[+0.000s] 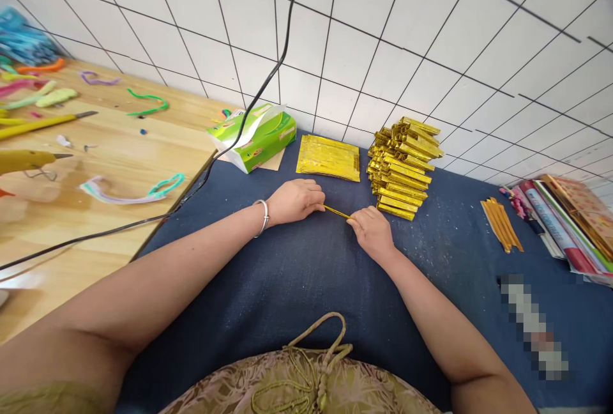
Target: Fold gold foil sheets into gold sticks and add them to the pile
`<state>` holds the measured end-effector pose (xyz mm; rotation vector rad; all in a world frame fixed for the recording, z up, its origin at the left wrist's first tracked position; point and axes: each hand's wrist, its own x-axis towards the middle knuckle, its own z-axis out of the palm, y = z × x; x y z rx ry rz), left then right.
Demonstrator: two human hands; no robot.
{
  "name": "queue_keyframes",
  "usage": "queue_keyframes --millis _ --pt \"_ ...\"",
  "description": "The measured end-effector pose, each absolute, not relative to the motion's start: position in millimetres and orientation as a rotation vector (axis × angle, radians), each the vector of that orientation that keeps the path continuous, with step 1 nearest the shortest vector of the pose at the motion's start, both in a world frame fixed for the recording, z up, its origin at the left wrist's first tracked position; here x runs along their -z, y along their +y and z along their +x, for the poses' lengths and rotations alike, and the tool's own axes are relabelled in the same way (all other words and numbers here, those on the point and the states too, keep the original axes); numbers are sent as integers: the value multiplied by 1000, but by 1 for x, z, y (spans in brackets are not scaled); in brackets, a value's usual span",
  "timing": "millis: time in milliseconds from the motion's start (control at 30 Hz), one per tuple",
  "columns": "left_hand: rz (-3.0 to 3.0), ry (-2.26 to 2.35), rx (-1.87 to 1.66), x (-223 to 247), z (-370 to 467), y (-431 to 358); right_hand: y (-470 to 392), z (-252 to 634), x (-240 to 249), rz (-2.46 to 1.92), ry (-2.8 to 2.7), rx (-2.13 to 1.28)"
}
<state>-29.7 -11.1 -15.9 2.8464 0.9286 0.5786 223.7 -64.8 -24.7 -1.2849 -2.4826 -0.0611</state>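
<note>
A thin gold strip [338, 212] is stretched between my two hands, just above the dark blue cloth [287, 286]. My left hand [295, 201], with a silver bangle at the wrist, pinches its left end. The right end is pinched in the fingers of my right hand [372, 233]. Behind my hands lies a flat stack of gold foil strips [328, 157]. To its right rises a pile of folded gold foil sticks [402, 168], close to my right hand.
A green tissue pack [265, 139] lies behind my left hand. A black cable [258, 91] hangs across the left side. On the wooden table [143, 145] are pipe cleaners and a yellow glue gun [26, 160]. Orange strips [502, 225] and books [558, 225] are at the right.
</note>
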Motion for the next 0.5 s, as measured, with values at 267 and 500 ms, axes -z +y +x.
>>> queue_keyframes --millis 267,500 --pt "2809 938 -575 18 -23 -15 -67 222 25 -1288 -2503 87" --pt "2868 928 -582 16 -18 -24 -67 216 25 -1300 -2520 95"
